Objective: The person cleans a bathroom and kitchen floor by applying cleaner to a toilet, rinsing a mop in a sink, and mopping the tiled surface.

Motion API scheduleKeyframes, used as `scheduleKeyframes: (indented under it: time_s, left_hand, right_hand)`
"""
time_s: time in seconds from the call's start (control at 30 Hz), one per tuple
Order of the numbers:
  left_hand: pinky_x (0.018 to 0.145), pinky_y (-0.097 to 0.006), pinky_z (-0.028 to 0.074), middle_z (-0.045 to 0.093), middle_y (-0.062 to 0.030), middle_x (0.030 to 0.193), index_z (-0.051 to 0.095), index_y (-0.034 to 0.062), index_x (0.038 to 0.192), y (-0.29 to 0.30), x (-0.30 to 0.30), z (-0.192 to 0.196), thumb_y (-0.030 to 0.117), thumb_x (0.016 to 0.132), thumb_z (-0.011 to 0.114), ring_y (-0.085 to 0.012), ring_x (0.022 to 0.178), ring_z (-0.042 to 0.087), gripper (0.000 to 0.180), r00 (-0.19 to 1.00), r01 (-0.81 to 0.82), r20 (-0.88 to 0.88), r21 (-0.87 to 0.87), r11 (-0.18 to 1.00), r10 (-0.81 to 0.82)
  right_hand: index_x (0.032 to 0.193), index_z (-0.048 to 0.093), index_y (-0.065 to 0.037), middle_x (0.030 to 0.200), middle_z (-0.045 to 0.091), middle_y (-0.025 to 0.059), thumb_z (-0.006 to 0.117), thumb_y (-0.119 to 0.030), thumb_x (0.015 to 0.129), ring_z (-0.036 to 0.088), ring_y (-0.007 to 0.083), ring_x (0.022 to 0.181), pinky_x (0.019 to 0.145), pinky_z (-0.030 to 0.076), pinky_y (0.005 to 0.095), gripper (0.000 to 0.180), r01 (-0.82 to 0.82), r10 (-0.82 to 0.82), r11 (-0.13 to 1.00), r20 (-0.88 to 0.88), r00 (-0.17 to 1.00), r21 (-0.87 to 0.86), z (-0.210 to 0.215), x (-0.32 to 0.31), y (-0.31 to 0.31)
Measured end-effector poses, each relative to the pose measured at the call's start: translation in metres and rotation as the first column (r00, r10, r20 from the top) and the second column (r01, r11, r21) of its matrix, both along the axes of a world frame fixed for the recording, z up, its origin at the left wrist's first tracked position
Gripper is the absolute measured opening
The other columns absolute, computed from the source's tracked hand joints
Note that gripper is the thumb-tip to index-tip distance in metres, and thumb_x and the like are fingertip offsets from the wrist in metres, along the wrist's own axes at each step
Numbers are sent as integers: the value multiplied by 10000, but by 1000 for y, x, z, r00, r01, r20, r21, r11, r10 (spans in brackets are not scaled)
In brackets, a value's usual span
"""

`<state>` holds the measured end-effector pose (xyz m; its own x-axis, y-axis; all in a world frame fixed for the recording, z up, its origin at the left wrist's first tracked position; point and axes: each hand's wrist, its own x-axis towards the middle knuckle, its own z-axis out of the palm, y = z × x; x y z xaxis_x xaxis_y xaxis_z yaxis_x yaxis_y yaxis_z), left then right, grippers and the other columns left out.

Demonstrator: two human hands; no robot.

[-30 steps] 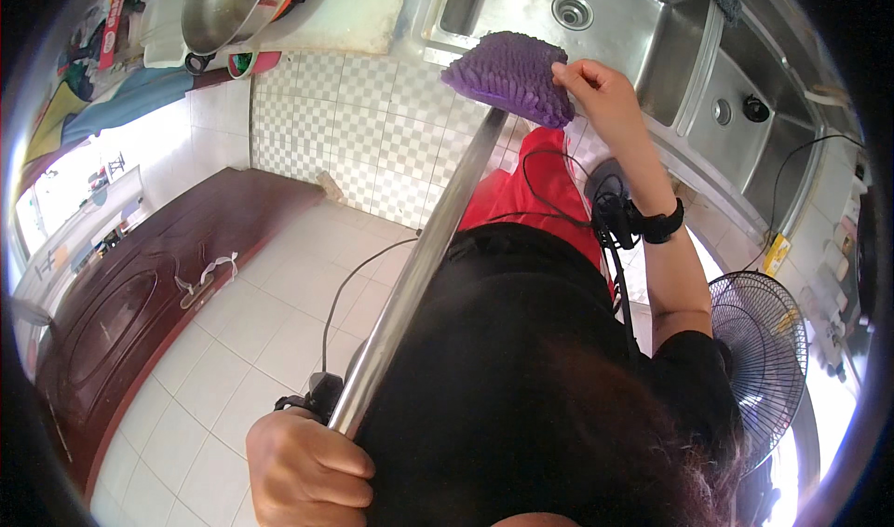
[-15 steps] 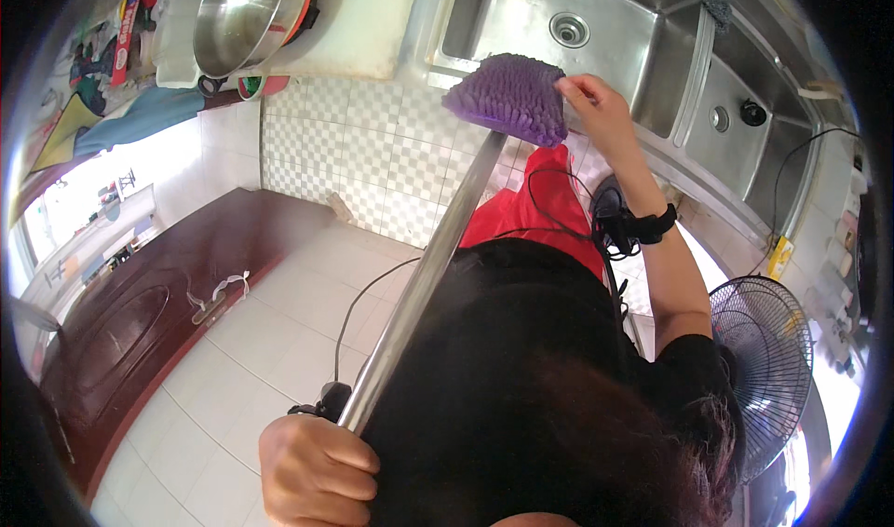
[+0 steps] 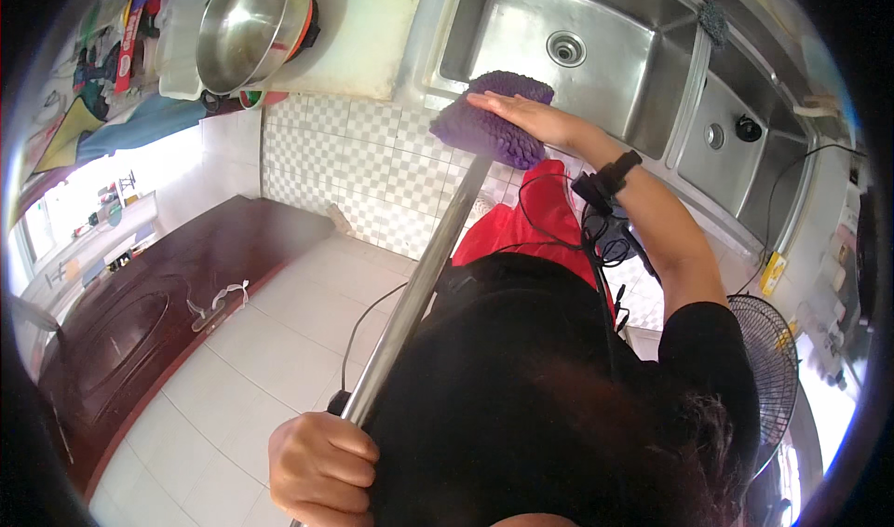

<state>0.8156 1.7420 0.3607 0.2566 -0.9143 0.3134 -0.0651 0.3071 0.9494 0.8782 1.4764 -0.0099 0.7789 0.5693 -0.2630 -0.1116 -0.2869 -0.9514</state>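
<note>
A mop's metal pole [image 3: 407, 317] slants up across my front from the lower left. My left hand [image 3: 323, 469] is wrapped round the pole's lower part. At its upper end sits a purple, shaggy mop head [image 3: 475, 133], held up near the front edge of the steel sink. My right hand [image 3: 521, 117] lies flat on the mop head with its fingers stretched out, pressing against the tufts. Part of the purple pile is hidden under that hand.
A large sink basin [image 3: 507, 15] lies ahead, with a smaller basin [image 3: 722, 168] to its right. A steel pot [image 3: 244, 38] stands on the counter at the upper left. A dark red cabinet door [image 3: 121, 322] is at left; a fan [image 3: 768, 369] stands at right.
My right hand has gone from pinching the mop head's right edge to lying flat across its top. The mop head has shifted slightly left and down.
</note>
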Motion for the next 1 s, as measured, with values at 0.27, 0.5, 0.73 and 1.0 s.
scheduleKeyframes:
  time_s: [0.27, 0.5, 0.73, 1.0]
  left_hand:
    - [420, -258, 298, 347, 37, 470, 563, 88, 557, -6, 3, 7, 90, 807, 715, -95, 382, 357, 292, 998, -63, 5, 11, 998, 63]
    - [406, -270, 252, 340, 37, 471, 547, 91, 554, -9, 3, 10, 53, 810, 679, -99, 378, 336, 291, 974, -221, -43, -18, 975, 220]
    - [402, -279, 236, 348, 29, 475, 561, 87, 576, -5, 10, 11, 31, 832, 643, -108, 382, 338, 274, 939, -335, -102, -51, 941, 329]
    - [381, -282, 209, 353, 42, 462, 532, 97, 565, 0, 14, 17, 20, 833, 634, -98, 353, 311, 298, 823, -549, -199, -43, 835, 532]
  right_hand:
    - [1469, 354, -148, 1502, 354, 106, 211, -619, 978, 341, 265, 1373, 1133, 245, 352, 695, 35, -28, 999, -219, 975, 26, -58, 38, -10]
    - [1374, 488, -73, 1259, 588, 62, 377, -507, 1000, 535, 146, 1132, 1006, 380, 278, 584, 162, -57, 977, -559, 827, 141, -90, 53, -17]
    - [1358, 497, -58, 1228, 605, 73, 409, -499, 989, 551, 164, 1114, 996, 392, 291, 582, 167, -83, 984, -672, 736, 62, -164, 58, -29]
    - [1340, 508, -42, 1193, 625, 86, 445, -491, 977, 570, 185, 1094, 984, 405, 305, 581, 161, -200, 979, -675, 710, -121, -246, 60, -31]
